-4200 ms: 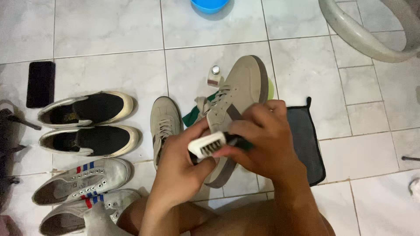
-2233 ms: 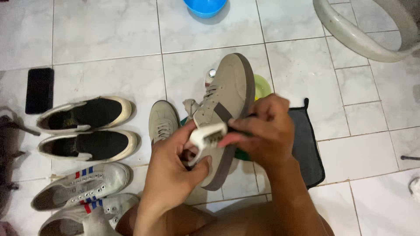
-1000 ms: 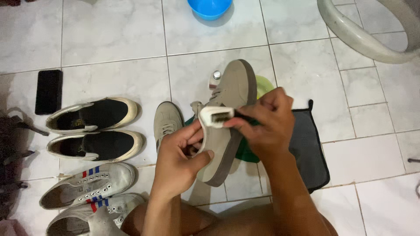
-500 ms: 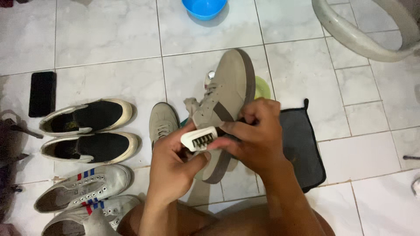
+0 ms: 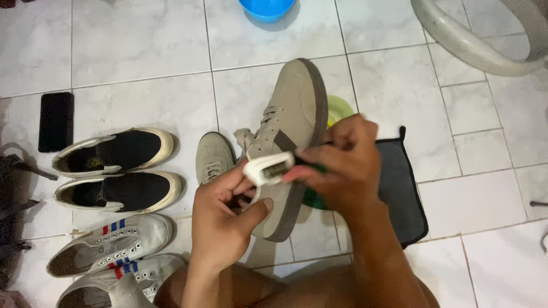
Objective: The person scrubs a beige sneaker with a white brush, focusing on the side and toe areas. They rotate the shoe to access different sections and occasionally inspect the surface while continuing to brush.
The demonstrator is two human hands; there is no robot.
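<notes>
My left hand (image 5: 222, 219) grips the heel end of a beige suede sneaker (image 5: 294, 122) with a brown stripe and dark sole, held up off the floor with its toe pointing away. My right hand (image 5: 342, 165) holds a white-headed brush (image 5: 268, 168) with a green handle pressed against the sneaker's side. The matching beige sneaker (image 5: 212, 159) lies on the tiles just left of the held one.
A dark cloth (image 5: 402, 188) and a green bowl (image 5: 339, 108) lie under my right hand. Two black slip-ons (image 5: 123, 151), two white sneakers with red and blue stripes (image 5: 111, 251), a black phone (image 5: 56, 121), a blue basin (image 5: 267, 8) and a white tub rim (image 5: 474, 45) surround me.
The brush has been stroking back and forth along the sneaker's side; since half a second ago it has shifted slightly up the shoe. My left hand keeps its grip.
</notes>
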